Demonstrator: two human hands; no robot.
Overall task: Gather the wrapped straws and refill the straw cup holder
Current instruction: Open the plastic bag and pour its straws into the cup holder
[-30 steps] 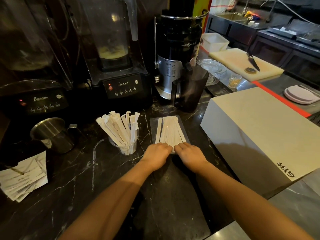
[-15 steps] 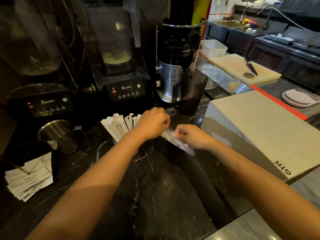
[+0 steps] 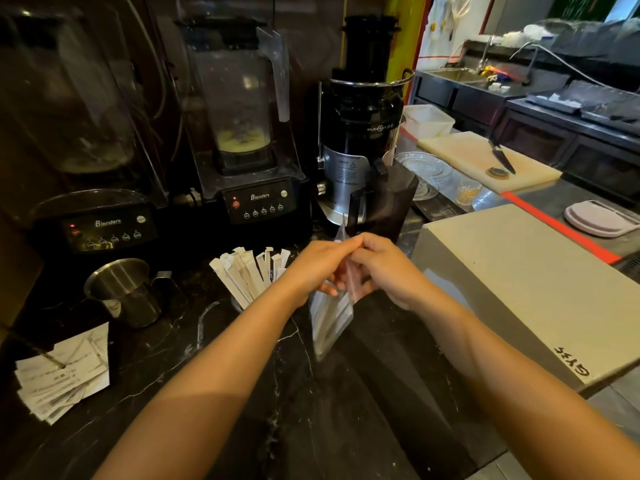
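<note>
A clear plastic bag of white wrapped straws (image 3: 329,323) hangs upright above the black marble counter. My left hand (image 3: 320,263) and my right hand (image 3: 379,266) both grip its upper part, fingers touching at the top. Just left of my left wrist stands the straw cup holder (image 3: 239,304), a clear cup mostly hidden by my forearm. Several wrapped straws (image 3: 247,271) fan out of it, leaning left.
Two black blenders (image 3: 259,199) and a black juicer (image 3: 360,140) line the back. A steel pitcher (image 3: 123,292) and a stack of paper receipts (image 3: 65,372) sit at left. A large beige box (image 3: 519,289) fills the right. A cutting board with a knife (image 3: 500,157) lies beyond.
The bag of straws lay flat on the counter under both hands. Both hands picked it up, and it now hangs upright, held at its top.
</note>
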